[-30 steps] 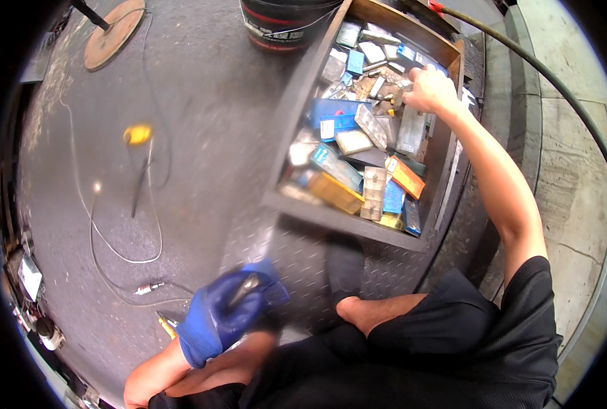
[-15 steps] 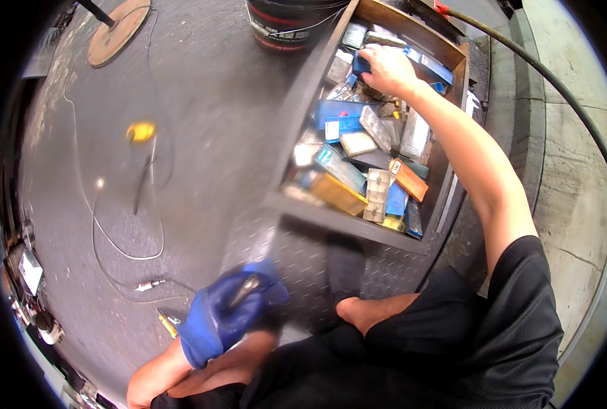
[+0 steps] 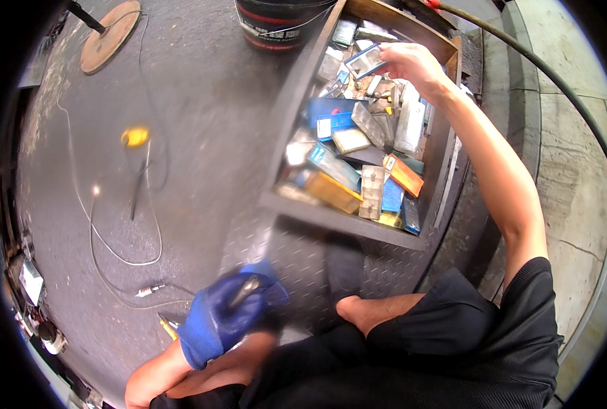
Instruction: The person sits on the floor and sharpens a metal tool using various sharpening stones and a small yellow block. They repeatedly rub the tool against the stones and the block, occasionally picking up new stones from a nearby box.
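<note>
Far to the left of the drawer (image 3: 344,221), a round brown disc (image 3: 116,41) with a dark post lies on the dark floor (image 3: 201,204). To the disc's right, but well left of the drawer, I see a blurred yellow thing (image 3: 136,137), and closer to me than the drawer a small silvery fitting (image 3: 148,291). My left hand (image 3: 230,308), in a blue glove, is left of the drawer and nearer me, its fingers curled around a metal piece (image 3: 246,290) whose kind I cannot tell. A black bucket (image 3: 276,26) stands by the drawer's far left side. Inside the drawer, toward its near edge, lie a yellow box (image 3: 334,192), a ribbed clear case (image 3: 372,193) and an orange case (image 3: 404,177). Over the drawer's far half, my bare right hand (image 3: 416,68) pinches a small blue-edged case (image 3: 366,63) by its right end, tilted. Right of the drawer runs a dark hose (image 3: 543,73).
</note>
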A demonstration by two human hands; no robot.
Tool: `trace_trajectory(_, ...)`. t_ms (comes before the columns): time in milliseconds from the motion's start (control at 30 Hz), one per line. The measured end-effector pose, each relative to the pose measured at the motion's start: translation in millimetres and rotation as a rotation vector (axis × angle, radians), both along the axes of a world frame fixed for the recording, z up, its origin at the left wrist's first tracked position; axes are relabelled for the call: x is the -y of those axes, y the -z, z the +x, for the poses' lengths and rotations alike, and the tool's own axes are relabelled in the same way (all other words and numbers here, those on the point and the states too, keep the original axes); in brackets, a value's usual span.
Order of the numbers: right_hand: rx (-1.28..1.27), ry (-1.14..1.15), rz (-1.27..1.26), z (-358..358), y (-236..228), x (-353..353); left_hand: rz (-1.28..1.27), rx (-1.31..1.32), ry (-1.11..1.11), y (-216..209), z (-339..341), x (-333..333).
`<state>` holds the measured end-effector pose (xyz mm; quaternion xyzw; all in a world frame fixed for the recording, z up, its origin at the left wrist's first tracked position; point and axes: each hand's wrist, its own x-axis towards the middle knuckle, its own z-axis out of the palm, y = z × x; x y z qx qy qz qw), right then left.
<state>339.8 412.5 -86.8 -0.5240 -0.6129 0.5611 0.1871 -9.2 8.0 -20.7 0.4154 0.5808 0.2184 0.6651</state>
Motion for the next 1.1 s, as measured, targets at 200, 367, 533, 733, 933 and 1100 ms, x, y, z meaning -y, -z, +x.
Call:
trace_trajectory(200, 0.073, -0.064, 0.016, -3, -5, 5, -0.034, 0.007, -0.055, -10, 2, -2)
trace_trajectory(367, 0.874, -0.31, 0.443, 4, 9, 3, -0.015, 0.01, -0.029, -4, 0, 0)
trace_trajectory(533, 0.898, -0.399, 0.73, -48, 33, 18, -0.03, 0.019, -0.034, -4, 2, 1)
trace_trajectory(733, 0.777, -0.274, 0.644, -86, 71, 16, -0.016, -0.001, -0.02, -6, 4, -3)
trace_trajectory(933, 0.414, -0.029, 0.341, -58, 57, -8, -0.014, 0.025, -0.058, -3, 1, 4)
trace_trajectory(1100, -0.366, 0.091, -0.459, -28, 16, -6, 0.002, 0.029, -0.039, 0, -1, 5)
